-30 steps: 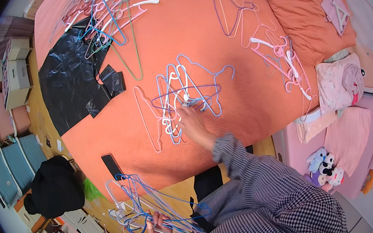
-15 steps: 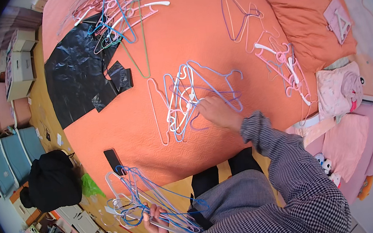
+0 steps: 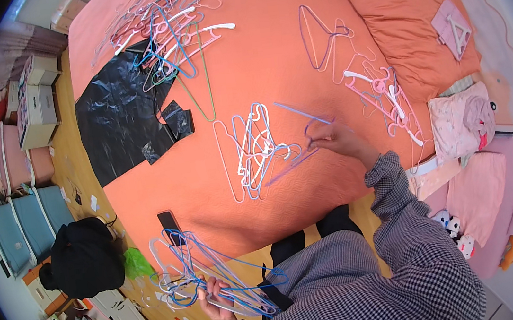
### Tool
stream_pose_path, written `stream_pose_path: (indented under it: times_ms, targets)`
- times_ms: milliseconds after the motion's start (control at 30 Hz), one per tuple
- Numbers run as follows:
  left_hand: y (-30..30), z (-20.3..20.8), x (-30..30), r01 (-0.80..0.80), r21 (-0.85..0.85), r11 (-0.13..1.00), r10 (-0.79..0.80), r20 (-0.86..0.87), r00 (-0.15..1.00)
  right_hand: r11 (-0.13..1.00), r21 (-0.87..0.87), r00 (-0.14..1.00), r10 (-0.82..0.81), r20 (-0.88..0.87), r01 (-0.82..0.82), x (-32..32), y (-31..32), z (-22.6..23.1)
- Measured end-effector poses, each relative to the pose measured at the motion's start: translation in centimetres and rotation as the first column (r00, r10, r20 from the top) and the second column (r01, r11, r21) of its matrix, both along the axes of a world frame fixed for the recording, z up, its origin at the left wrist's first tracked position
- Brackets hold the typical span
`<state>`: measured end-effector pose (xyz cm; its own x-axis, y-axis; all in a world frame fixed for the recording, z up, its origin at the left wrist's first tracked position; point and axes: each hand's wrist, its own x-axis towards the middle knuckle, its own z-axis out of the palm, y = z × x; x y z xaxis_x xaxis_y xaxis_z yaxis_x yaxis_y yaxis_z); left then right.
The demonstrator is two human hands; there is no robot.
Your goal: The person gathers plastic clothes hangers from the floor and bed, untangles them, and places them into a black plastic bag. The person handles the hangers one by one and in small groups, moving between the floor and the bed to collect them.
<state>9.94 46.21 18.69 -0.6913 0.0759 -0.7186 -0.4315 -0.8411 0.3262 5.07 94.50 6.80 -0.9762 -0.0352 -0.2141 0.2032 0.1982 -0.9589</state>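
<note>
A bunch of blue, white and lilac clothes hangers [image 3: 247, 287] is in my left hand [image 3: 218, 300], fingers wrapped round it, low at the bed's near edge. My right hand [image 3: 335, 139] is closed on a purple hanger [image 3: 293, 168], blurred by motion, above the orange bedspread [image 3: 205, 166]. Just left of it, white and blue hangers [image 3: 259, 153] lie in a loose pile, with a pale pink hanger [image 3: 224, 158] at its left side.
More hangers [image 3: 172, 38] are heaped at the far left beside a black plastic bag [image 3: 118, 116]. Pink and white hangers [image 3: 391, 100] lie at the right near a pillow [image 3: 401, 24]. A phone [image 3: 169, 226] rests by the near left edge.
My right hand has drawn a purple hanger away from the middle pile, moving to the right. My left hand still holds its bunch in about the same place.
</note>
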Motion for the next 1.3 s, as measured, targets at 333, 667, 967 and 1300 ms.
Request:
stream_pose_path:
  times_ms: [333,667,967,1300]
  targets:
    - [1.5,1.0,-1.7,-0.038,0.032,0.999,0.037,0.012,0.999,-0.219,-0.746,0.6,-0.474,0.645,0.629,-6.2,-17.8,-13.1]
    - [-0.5,0.8,-3.0,0.247,-0.404,0.881,-0.276,-0.013,0.961,0.372,0.421,0.424,-0.905,-0.032,0.827,4.7,-15.6,-17.2]
    - [3.8,0.7,-5.4,0.205,0.051,0.977,-0.204,-0.035,0.978,0.383,0.482,0.367,-0.921,0.132,0.788,3.5,-4.5,-18.5]
    - [3.4,1.5,-6.6,0.163,0.045,0.986,-0.16,-0.07,0.985,0.632,0.35,0.569,-0.775,0.276,0.691,-1.0,-18.8,-18.6]
